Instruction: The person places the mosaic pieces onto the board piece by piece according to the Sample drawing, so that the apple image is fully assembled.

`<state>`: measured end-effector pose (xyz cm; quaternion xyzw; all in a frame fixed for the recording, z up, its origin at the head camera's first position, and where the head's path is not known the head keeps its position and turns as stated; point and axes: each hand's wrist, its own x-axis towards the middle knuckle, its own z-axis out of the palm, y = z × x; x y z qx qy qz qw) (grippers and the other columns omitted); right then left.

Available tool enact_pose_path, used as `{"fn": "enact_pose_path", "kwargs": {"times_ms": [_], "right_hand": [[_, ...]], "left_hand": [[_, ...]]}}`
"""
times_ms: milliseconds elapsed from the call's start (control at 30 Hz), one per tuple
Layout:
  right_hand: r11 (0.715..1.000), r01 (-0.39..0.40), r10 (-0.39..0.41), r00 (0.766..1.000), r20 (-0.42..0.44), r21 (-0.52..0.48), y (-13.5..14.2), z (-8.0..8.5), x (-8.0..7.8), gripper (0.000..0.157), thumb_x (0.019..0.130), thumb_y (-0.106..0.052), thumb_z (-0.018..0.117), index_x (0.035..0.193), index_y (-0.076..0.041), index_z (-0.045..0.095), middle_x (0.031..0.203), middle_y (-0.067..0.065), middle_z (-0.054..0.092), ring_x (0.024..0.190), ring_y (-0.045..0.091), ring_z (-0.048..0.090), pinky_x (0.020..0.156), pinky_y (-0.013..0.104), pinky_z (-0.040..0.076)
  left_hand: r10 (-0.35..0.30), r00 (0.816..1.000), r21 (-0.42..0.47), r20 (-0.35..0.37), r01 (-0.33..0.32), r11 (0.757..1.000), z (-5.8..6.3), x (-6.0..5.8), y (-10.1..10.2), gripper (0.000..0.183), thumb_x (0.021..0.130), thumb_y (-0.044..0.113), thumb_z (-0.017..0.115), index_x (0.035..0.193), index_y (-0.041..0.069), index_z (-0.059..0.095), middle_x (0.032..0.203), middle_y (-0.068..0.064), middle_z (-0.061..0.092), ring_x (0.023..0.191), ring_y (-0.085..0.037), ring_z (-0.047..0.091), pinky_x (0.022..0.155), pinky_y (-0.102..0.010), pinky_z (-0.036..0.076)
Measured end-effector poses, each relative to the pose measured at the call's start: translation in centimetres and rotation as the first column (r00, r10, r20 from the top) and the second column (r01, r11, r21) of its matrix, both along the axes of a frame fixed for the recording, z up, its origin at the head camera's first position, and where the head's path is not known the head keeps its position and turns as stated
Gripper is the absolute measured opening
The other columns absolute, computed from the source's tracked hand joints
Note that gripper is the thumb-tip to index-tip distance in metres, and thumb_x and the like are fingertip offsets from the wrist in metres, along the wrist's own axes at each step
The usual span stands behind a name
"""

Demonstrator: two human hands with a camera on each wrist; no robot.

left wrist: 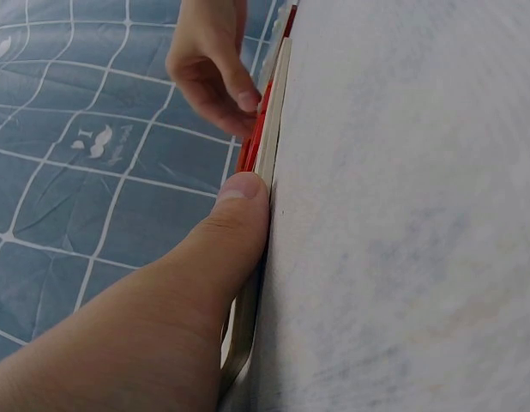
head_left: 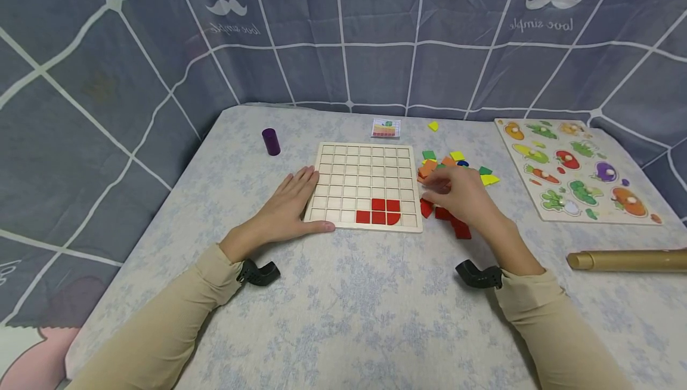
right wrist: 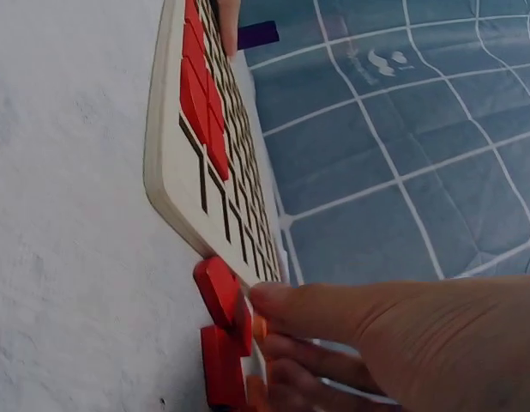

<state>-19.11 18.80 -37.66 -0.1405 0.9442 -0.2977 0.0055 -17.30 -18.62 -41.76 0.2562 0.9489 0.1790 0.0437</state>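
A wooden grid board (head_left: pixel 351 175) lies on the table with several red tiles (head_left: pixel 378 217) set in its lower right cells; one has a rounded corner. My left hand (head_left: pixel 290 208) rests along the board's left edge, fingers extended, thumb on the near rim. To the board's right, my right hand (head_left: pixel 458 193) reaches over a pile of loose coloured pieces, fingers bent and a gap between thumb and forefinger. In the right wrist view, its thumb (right wrist: pixel 308 309) is beside red pieces (right wrist: pixel 222 365) at the board's corner. Its other fingertips are partly hidden; no held piece is visible.
Green, yellow, orange and blue pieces (head_left: pixel 456 155) lie beyond the right hand. Behind the board are a pattern card (head_left: pixel 386 128) and a yellow piece (head_left: pixel 433 126). A purple cylinder (head_left: pixel 271 142) stands left, a vegetable puzzle (head_left: pixel 579 169) and gold tube (head_left: pixel 628 260) lie right.
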Motion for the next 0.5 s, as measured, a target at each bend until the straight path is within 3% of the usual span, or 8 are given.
{"fn": "enact_pose_path", "kwargs": {"times_ms": [133, 300, 500], "right_hand": [[0.999, 0.010, -0.012, 0.998, 0.064, 0.040, 0.35, 0.27, 0.09, 0.025, 0.091, -0.012, 0.084, 0.113, 0.000, 0.078, 0.104, 0.016, 0.078, 0.096, 0.030, 0.070, 0.083, 0.043, 0.058], [0.999, 0.014, -0.018, 0.997, 0.078, 0.052, 0.34, 0.36, 0.12, 0.023, 0.089, -0.014, 0.086, 0.107, -0.002, 0.079, 0.095, 0.012, 0.076, 0.089, 0.025, 0.068, 0.076, 0.034, 0.055], [0.998, 0.034, -0.038, 0.993, 0.108, 0.044, 0.22, 0.14, 0.03, 0.017, 0.090, -0.014, 0.086, 0.100, -0.004, 0.077, 0.088, 0.009, 0.072, 0.084, 0.024, 0.065, 0.074, 0.032, 0.051]], "left_hand": [[0.004, 1.000, -0.004, 0.002, -0.004, 1.000, 0.07, 0.05, 0.03, 0.120, 0.091, 0.064, 0.072, 0.167, -0.003, 0.008, 0.177, -0.020, 0.005, 0.166, -0.032, 0.001, 0.135, -0.051, 0.001], [0.001, 1.000, -0.002, -0.002, -0.001, 1.000, -0.05, -0.06, -0.05, 0.119, 0.092, 0.064, 0.071, 0.167, -0.004, 0.009, 0.177, -0.021, 0.005, 0.165, -0.033, 0.002, 0.135, -0.052, 0.002], [0.006, 1.000, -0.011, 0.005, -0.006, 1.000, -0.01, -0.01, -0.03, 0.121, 0.091, 0.066, 0.071, 0.167, -0.003, 0.007, 0.177, -0.020, 0.004, 0.166, -0.031, 0.000, 0.136, -0.050, 0.001]]}}
